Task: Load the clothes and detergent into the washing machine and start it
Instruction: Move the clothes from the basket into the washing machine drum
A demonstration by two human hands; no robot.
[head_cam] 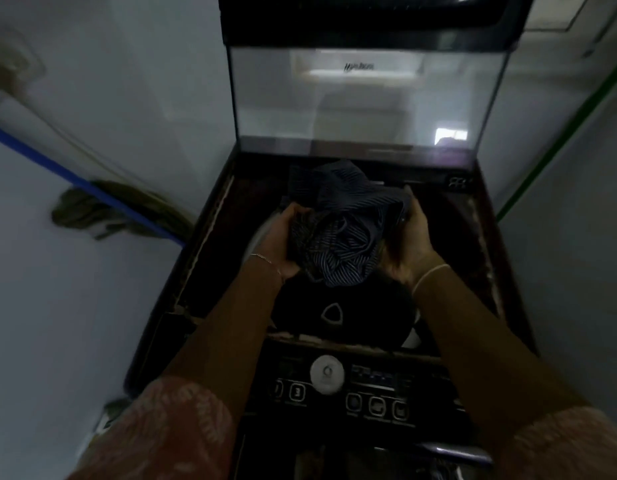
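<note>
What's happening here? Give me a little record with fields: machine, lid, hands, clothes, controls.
machine: top-loading washing machine, in a narrow corner
lid: glass lid raised upright
hands: left hand and right hand grip one bundle from either side
clothes: dark striped clothes, held over the drum opening
controls: front panel, round dial, untouched

You stand in a cramped home laundry corner, dimly lit, looking down into a top-loading washing machine (334, 306) wedged between plain pale walls (92, 306). Its glass lid (366, 98) is raised upright at the back, and a control panel (352, 386) with a round white dial (327, 373) and a row of buttons runs along the near edge. A blue-handled mop (103, 202) leans in the gap on your left, its drab head against the wall. A green pipe or strip (559, 133) runs diagonally down the wall on your right.
</note>
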